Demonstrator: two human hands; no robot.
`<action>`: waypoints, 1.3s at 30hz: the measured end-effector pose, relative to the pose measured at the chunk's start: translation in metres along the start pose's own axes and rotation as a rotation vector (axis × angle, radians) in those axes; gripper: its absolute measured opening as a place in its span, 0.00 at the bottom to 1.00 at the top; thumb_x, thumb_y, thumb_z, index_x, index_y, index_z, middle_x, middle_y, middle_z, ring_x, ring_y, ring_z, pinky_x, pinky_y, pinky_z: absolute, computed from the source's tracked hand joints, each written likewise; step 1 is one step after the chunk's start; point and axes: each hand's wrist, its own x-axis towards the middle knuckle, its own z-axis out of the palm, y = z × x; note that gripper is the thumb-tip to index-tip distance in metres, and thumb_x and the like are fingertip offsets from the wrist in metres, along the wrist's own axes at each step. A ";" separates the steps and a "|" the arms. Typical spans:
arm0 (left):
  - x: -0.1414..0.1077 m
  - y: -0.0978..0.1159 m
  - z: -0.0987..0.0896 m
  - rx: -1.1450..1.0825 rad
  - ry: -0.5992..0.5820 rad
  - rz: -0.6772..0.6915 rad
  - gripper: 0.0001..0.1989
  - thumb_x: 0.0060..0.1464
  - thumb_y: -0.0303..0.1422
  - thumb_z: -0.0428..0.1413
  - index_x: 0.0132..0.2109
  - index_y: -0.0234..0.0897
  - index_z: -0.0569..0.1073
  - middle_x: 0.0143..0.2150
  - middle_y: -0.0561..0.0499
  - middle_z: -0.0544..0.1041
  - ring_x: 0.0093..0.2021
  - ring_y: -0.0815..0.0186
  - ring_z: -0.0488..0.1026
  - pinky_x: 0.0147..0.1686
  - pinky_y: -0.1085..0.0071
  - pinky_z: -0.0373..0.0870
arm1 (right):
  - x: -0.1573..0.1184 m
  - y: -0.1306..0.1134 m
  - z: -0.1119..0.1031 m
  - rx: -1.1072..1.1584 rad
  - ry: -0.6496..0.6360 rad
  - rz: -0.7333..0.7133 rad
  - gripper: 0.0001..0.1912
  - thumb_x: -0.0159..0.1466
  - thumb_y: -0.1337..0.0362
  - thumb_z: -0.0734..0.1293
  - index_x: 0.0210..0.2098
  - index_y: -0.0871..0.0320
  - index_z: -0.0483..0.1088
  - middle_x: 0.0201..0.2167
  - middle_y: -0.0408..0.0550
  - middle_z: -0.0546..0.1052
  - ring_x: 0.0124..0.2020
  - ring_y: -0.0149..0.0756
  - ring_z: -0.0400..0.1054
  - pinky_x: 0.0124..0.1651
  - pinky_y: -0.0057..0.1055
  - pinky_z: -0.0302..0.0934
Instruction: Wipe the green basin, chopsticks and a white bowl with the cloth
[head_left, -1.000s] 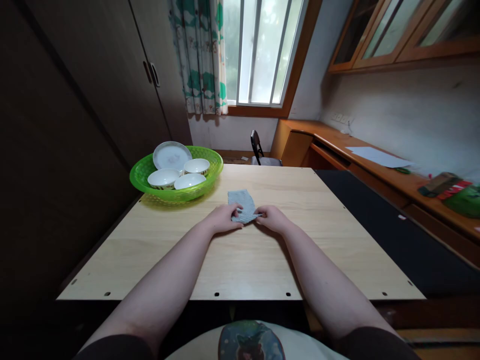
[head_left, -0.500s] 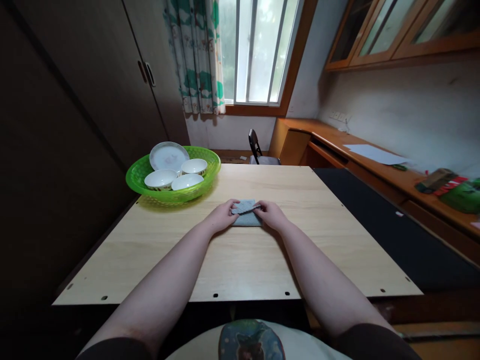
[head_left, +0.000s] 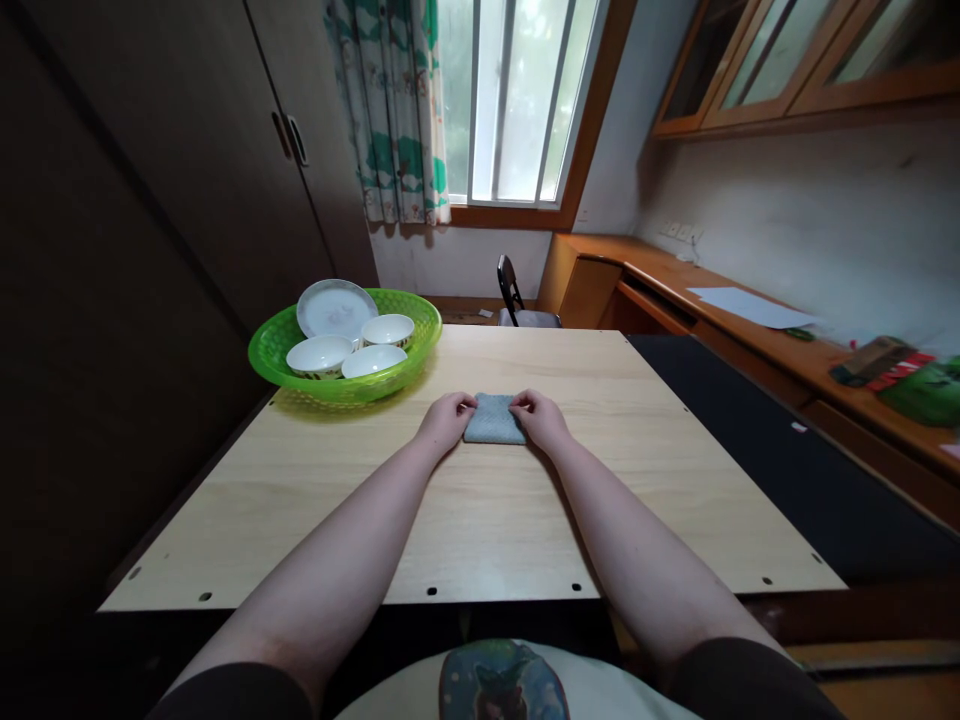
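Note:
A grey-blue cloth (head_left: 495, 422), folded into a small flat rectangle, lies on the wooden tabletop (head_left: 480, 520) between my hands. My left hand (head_left: 448, 420) pinches its far left corner, thumb and fingers pressed together. At the far right corner, my right hand (head_left: 541, 420) grips the cloth's edge in the same way. Both forearms reach in from the near edge of the table.
At the table's far left stands a green plastic basket (head_left: 262, 365) holding a plate (head_left: 335, 308) and three white bowls (head_left: 320, 355). Beyond the far edge is a folding chair (head_left: 525, 318). A wooden desk (head_left: 637, 258) with papers (head_left: 750, 307) runs along the right.
The raised flap of the cloth has come down toward the far side and now lies flat. Both hands have shifted slightly away from me with it.

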 end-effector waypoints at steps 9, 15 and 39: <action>-0.010 0.009 -0.009 -0.544 -0.156 -0.185 0.09 0.46 0.35 0.59 0.34 0.36 0.69 0.25 0.56 0.69 0.21 0.73 0.64 0.21 0.76 0.61 | -0.009 -0.015 -0.010 0.464 -0.098 0.136 0.08 0.49 0.61 0.66 0.29 0.57 0.70 0.23 0.40 0.70 0.24 0.30 0.61 0.28 0.27 0.54; -0.016 0.011 -0.018 -0.554 -0.395 -0.317 0.13 0.43 0.33 0.61 0.37 0.35 0.70 0.23 0.56 0.69 0.18 0.74 0.67 0.17 0.79 0.58 | -0.017 -0.017 -0.015 0.507 -0.276 0.272 0.09 0.47 0.63 0.68 0.28 0.58 0.69 0.20 0.40 0.69 0.21 0.28 0.58 0.24 0.26 0.50; -0.026 0.022 -0.018 -0.473 -0.565 -0.226 0.12 0.48 0.37 0.57 0.38 0.36 0.65 0.25 0.56 0.69 0.20 0.72 0.66 0.21 0.75 0.60 | -0.024 -0.032 -0.035 0.515 -0.562 0.277 0.12 0.48 0.63 0.69 0.33 0.57 0.68 0.23 0.40 0.67 0.24 0.28 0.59 0.27 0.26 0.53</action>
